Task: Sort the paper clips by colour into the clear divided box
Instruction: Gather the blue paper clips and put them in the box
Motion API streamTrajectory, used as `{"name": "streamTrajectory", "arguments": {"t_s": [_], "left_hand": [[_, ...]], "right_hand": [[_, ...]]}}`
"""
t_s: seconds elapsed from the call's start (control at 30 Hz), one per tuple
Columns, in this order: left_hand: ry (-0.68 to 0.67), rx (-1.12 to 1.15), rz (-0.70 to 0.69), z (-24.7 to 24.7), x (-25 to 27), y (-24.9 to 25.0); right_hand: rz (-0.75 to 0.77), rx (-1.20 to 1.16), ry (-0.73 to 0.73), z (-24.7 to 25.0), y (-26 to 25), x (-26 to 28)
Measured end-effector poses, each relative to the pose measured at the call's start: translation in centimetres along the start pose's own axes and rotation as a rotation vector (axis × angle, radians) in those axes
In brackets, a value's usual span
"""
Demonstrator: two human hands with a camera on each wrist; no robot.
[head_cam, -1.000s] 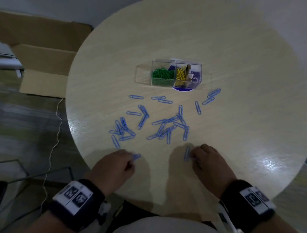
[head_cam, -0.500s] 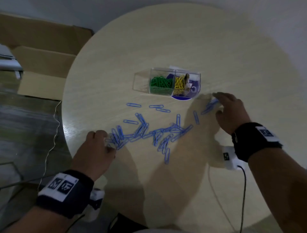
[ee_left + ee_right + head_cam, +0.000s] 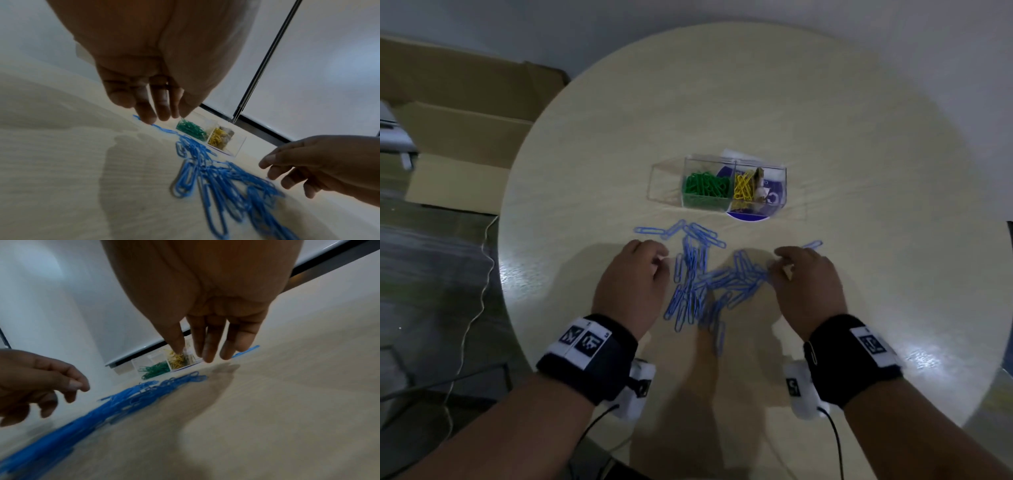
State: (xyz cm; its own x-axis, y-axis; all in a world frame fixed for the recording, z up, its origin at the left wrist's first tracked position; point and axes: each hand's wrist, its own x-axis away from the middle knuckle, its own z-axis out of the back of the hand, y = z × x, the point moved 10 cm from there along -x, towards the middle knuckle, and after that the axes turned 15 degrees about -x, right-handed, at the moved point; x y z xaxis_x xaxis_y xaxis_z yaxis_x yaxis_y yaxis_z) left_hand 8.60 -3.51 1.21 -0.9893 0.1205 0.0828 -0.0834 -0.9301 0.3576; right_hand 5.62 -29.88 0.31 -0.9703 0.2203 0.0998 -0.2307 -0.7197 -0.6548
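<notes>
Blue paper clips point(image 3: 705, 281) lie raked into one loose heap on the round worktop point(image 3: 859, 137), just on the near side of the clear divided box point(image 3: 734, 183). That heap is the landmark here.

Left hand point(image 3: 633, 284) sits at the heap's left edge, right hand point(image 3: 804, 284) at its right edge, one on each flank. Judged purpose: herding the scattered clips together so they can be lifted in a bunch rather than one by one.

Both hands are spread and relaxed, fingers pointing down toward the worktop. Wrist views show fingertips point(image 3: 148, 118) close to or touching the surface; neither appears to pinch a clip, though motion blur makes this uncertain.

One stray blue clip point(image 3: 812, 244) lies beyond the right hand, away from the heap. A couple more trail off the heap's far-left corner toward the box.

In the box, beyond the heap: green clips point(image 3: 705, 188) fill one compartment and yellow clips point(image 3: 743, 186) the next. The leftmost section looks empty, likely meant for the blue.

A cardboard box point(image 3: 458, 137) sits on the floor, well left of the heap.
</notes>
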Motion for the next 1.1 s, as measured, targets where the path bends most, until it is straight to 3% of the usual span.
{"name": "streamTrajectory", "arguments": {"t_s": [0.13, 0.33, 0.57, 0.9, 1.0, 1.1], "left_hand": [[-0.071, -0.135, 0.091, -1.4, 0.3, -0.6], [-0.198, -0.204, 0.076, -4.0, -2.8, 2.9], [-0.237, -0.155, 0.023, -3.8, -3.4, 1.8], [-0.294, -0.353, -0.144, -3.7, -3.6, 3.2], [-0.292, -0.313, -0.207, -3.2, -3.1, 4.6], [-0.218, -0.175, -0.18, -1.1, -3.6, 6.3]], "right_hand": [[-0.091, 0.083, -0.077, -1.8, 0.0, 0.2], [0.039, 0.185, -0.286, -6.3, -3.1, 0.8], [0.037, 0.055, -0.277, -5.0, -2.3, 2.5], [0.072, 0.209, -0.352, -4.7, -1.9, 2.6], [0.047, 0.111, -0.342, -4.1, -1.8, 2.5], [-0.004, -0.044, -0.316, -2.7, -1.2, 2.3]]}}
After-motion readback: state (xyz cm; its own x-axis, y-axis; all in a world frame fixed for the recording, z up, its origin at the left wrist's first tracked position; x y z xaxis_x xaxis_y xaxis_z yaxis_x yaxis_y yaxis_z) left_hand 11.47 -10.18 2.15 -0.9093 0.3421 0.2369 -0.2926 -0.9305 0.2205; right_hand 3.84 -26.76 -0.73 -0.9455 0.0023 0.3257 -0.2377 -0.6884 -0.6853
